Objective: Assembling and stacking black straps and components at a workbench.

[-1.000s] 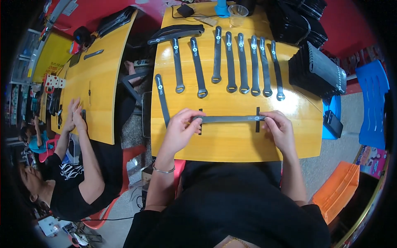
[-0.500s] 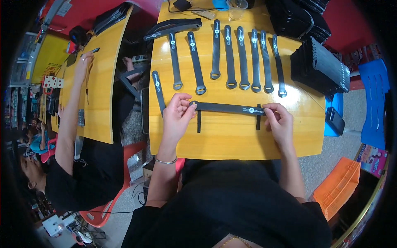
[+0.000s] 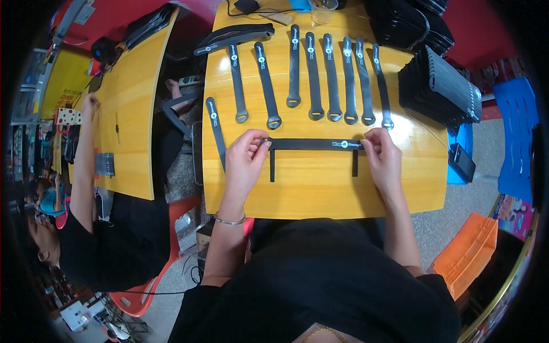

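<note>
Pinching one end each, the left hand (image 3: 242,158) and the right hand (image 3: 384,159) hold a black strap (image 3: 306,144) stretched sideways over the yellow table (image 3: 314,197), across the far ends of two dark strips (image 3: 272,167). Beyond it lie other straps (image 3: 315,80), near a black stack (image 3: 440,86) on the right.

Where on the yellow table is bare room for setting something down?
Free: yellow table between held strap and near edge, inside two black strips; also between right hand and right edge. Crowded: far side, with loose straps, black stack.
</note>
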`<state>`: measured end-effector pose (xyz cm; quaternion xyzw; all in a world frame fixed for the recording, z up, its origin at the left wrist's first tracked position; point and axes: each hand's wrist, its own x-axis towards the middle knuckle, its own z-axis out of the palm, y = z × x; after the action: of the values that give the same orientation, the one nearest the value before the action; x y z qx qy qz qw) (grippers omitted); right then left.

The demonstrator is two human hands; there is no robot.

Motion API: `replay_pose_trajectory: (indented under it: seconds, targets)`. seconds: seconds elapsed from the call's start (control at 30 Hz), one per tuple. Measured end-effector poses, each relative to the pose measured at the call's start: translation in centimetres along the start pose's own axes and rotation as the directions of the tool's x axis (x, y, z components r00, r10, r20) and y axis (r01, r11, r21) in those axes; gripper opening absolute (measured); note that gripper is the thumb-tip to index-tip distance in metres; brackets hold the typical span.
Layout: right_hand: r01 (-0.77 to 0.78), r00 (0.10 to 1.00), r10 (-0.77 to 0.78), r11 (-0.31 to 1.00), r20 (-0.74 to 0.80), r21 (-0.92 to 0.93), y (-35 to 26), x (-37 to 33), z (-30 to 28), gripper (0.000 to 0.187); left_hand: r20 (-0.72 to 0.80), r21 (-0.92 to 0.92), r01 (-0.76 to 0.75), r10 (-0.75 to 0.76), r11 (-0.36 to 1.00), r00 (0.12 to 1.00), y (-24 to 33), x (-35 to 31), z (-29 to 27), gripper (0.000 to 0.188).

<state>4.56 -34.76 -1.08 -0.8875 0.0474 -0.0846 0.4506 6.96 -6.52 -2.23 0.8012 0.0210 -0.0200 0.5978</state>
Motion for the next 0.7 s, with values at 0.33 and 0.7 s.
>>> replay_pose_trajectory:
  seconds: [0.33, 0.7]
  targets:
    - [0.006, 1.000, -0.006, 0.998, -0.010, -0.061, 0.04, -0.08, 0.34, 0.018, -0.063, 0.187, -0.078, 0.091, 0.979, 0.994, 0.63, 0.04, 0.58, 0.013]
    - [-0.045, 0.999, 0.045, 0.993, -0.004, -0.107, -0.19, 0.11, 0.46, 0.021, -0.077, 0.187, -0.069, 0.085, 0.980, 0.993, 0.43, 0.10, 0.58, 0.011]
